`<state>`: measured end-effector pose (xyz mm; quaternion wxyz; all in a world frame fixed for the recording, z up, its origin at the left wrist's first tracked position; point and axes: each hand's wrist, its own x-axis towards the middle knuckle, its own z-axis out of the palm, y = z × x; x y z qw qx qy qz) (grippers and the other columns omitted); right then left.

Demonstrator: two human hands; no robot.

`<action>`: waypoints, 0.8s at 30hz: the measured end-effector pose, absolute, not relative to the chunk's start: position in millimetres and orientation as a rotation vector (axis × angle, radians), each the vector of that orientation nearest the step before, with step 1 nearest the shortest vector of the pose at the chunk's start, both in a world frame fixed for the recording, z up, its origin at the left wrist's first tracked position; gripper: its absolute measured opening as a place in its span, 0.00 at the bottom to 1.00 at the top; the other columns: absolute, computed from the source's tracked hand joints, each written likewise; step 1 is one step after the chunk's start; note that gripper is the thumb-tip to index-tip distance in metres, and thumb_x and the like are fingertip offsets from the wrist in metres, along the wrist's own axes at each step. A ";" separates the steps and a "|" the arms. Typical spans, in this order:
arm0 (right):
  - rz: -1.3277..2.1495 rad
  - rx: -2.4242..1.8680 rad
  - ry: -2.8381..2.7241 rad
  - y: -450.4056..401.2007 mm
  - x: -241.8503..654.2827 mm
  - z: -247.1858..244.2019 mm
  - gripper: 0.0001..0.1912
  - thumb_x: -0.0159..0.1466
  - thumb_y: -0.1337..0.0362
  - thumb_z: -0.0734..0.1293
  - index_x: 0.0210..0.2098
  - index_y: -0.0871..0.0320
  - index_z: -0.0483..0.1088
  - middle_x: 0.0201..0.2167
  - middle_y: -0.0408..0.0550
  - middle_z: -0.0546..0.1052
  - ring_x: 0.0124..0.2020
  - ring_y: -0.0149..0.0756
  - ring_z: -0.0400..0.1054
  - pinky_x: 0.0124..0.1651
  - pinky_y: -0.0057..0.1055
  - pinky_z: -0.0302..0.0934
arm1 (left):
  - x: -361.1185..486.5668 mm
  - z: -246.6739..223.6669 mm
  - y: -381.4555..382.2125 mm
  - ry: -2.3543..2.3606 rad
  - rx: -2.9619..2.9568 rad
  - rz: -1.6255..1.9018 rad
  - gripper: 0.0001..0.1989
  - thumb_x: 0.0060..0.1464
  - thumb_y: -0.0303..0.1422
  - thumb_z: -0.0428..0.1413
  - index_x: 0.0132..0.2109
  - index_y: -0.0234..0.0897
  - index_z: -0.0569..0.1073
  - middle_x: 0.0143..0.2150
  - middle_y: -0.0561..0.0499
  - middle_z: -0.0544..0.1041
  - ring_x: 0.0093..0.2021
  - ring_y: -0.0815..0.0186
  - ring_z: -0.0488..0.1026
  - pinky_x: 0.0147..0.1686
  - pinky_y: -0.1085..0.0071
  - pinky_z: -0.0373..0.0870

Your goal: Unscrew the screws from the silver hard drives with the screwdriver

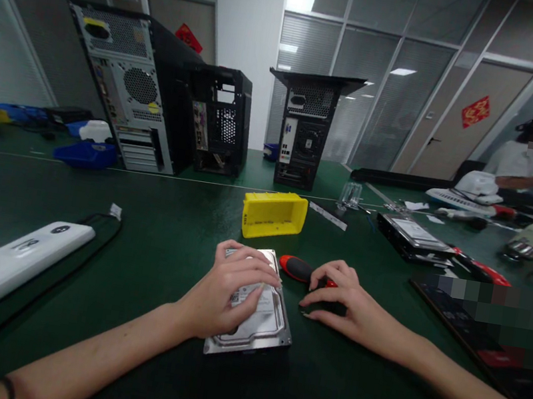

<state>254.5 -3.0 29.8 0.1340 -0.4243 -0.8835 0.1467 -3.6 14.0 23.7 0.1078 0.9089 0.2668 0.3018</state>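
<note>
A silver hard drive point(265, 317) lies label side up on the green table. Across its top rests my left hand point(238, 283), fingers stretched over the cover and thumb apart from them. To the right, my right hand point(336, 298) is open and low over the table, its fingers bent and apart. A red-and-black screwdriver handle point(298, 269) lies right beside its fingertips and runs partly behind them. Whether those fingers touch the handle, I cannot tell. Just beyond the drive stands a yellow plastic bin point(273, 219), open side towards me.
Black computer cases point(302, 131) stand at the back. A white power strip point(13, 264) with a cable lies left. On the right are stacked drives point(415, 235), red-handled pliers point(476, 265) and a dark flat panel point(468, 332). A person point(526, 160) sits at the far right.
</note>
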 end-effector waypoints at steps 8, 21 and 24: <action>0.390 -1.229 -2.541 -4.0 253.1 27.6 0.10 0.61 0.55 0.64 0.36 0.48 0.75 0.42 0.47 0.68 0.49 0.43 0.56 0.51 0.44 0.51 | -4.2 24.2 14.1 0.785 2.664 0.872 0.15 0.55 0.27 0.46 0.46 0.44 0.73 0.46 0.52 0.76 0.51 0.59 0.66 0.54 0.55 0.47; 0.376 -1.133 -2.389 8.2 238.6 15.7 0.08 0.61 0.59 0.65 0.37 0.50 0.75 0.41 0.47 0.71 0.46 0.40 0.60 0.50 0.42 0.54 | -4.5 23.9 13.9 0.879 2.613 0.875 0.13 0.57 0.27 0.47 0.43 0.44 0.74 0.46 0.54 0.76 0.50 0.60 0.67 0.54 0.56 0.48; 0.345 -1.116 -2.397 15.3 236.2 16.5 0.08 0.62 0.60 0.64 0.38 0.49 0.75 0.41 0.47 0.71 0.47 0.40 0.60 0.50 0.42 0.53 | -4.5 23.0 14.6 0.887 2.597 0.878 0.13 0.57 0.27 0.47 0.43 0.44 0.75 0.46 0.54 0.76 0.50 0.61 0.67 0.54 0.56 0.48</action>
